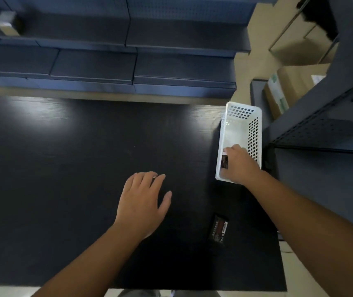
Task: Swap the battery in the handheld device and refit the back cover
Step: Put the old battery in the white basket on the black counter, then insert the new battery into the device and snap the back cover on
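Two bare hands work over a dark table (64, 157), seen from above. Nearest, a small flat battery (218, 229) lies alone, label up, at the near right, apart from both hands. It looks light, rigid and slick-skinned, best pinched by its long edges. The left hand (142, 202) rests flat and spread on the tabletop, holding nothing; no handheld device or back cover can be made out. Farther right, the right hand (238, 163) dips into a white perforated basket (253, 133) at the table's edge, fingers closed on a second small dark pack (224, 161). Only the basket's low walls crowd that grasp. Beyond stand dark shelves (107, 61).
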{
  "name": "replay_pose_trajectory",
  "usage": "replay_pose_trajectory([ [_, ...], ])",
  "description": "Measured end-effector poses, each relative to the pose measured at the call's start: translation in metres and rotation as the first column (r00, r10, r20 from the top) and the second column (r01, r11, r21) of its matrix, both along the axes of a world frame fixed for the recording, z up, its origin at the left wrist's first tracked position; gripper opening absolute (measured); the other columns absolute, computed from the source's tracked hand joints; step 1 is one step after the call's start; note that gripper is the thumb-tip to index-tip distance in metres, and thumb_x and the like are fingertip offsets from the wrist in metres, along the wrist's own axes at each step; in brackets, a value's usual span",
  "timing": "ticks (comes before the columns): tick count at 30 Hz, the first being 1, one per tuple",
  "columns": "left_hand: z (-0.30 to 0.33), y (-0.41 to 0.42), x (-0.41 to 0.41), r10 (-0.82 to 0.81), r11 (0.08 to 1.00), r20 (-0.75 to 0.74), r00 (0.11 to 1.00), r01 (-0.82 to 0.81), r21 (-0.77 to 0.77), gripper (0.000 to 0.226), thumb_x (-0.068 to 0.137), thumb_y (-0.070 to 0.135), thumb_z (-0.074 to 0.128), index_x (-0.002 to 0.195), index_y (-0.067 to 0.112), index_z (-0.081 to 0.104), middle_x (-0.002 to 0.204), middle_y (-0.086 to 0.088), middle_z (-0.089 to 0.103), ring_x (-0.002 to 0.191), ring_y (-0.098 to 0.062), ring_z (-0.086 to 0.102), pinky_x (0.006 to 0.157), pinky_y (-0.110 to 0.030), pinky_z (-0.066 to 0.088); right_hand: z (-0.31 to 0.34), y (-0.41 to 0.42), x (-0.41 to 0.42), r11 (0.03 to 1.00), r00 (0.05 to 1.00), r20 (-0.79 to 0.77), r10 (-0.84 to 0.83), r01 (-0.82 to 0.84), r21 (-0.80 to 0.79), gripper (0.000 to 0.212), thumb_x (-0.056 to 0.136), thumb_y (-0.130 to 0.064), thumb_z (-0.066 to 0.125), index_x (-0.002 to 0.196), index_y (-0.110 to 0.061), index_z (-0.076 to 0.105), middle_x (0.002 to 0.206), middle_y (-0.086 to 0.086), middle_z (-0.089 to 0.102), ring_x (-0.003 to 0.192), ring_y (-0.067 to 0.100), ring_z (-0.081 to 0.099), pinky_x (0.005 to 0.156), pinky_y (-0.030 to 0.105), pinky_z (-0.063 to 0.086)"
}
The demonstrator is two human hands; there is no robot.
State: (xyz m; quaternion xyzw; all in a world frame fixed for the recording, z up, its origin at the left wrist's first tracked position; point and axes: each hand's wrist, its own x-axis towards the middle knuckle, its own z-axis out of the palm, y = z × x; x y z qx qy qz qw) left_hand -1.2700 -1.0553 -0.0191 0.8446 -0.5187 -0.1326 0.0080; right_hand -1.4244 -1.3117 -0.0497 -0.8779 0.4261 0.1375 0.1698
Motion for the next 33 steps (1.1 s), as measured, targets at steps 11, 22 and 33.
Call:
replay_pose_trajectory([
  [11, -0.006, 0.048, 0.025, 0.015, 1.0, -0.034, 0.999, -0.015, -0.001, 0.062, 0.102, 0.058, 0.036, 0.151, 0.023, 0.051, 0.145, 0.002, 0.06, 0.137, -0.02, 0.052, 0.118, -0.04, 0.041, -0.031, 0.173, -0.109, 0.979, 0.989, -0.106, 0.103, -0.082, 0.187, 0.099, 0.089, -0.05, 0.072, 0.164, -0.032, 0.009, 0.168, -0.001, 0.015, 0.153, 0.02, 0.018, 0.12, 0.037, 0.034],
  [22, 0.007, 0.144, 0.005, 0.195, 0.981, 0.014, 0.981, -0.195, 0.022, 0.06, 0.104, 0.059, 0.037, 0.152, 0.027, 0.05, 0.148, 0.004, 0.058, 0.139, -0.018, 0.05, 0.119, -0.037, 0.039, -0.02, 0.171, -0.092, 0.955, 0.952, -0.096, 0.291, -0.283, 0.088, 0.073, 0.091, -0.035, 0.068, 0.156, -0.022, 0.037, 0.15, 0.001, 0.036, 0.14, 0.018, 0.033, 0.106, 0.025, 0.045],
  [33, 0.066, 0.291, 0.051, 0.443, 0.895, 0.118, 0.889, -0.431, -0.112, 0.055, 0.098, 0.061, 0.048, 0.142, 0.031, 0.062, 0.131, 0.007, 0.069, 0.125, -0.018, 0.062, 0.11, -0.041, 0.048, 0.127, 0.289, 0.101, 0.649, 0.653, 0.002, 0.757, -0.752, -0.119, 0.064, 0.093, -0.031, 0.068, 0.149, -0.022, 0.04, 0.145, 0.005, 0.033, 0.134, 0.023, 0.036, 0.101, 0.035, 0.052],
])
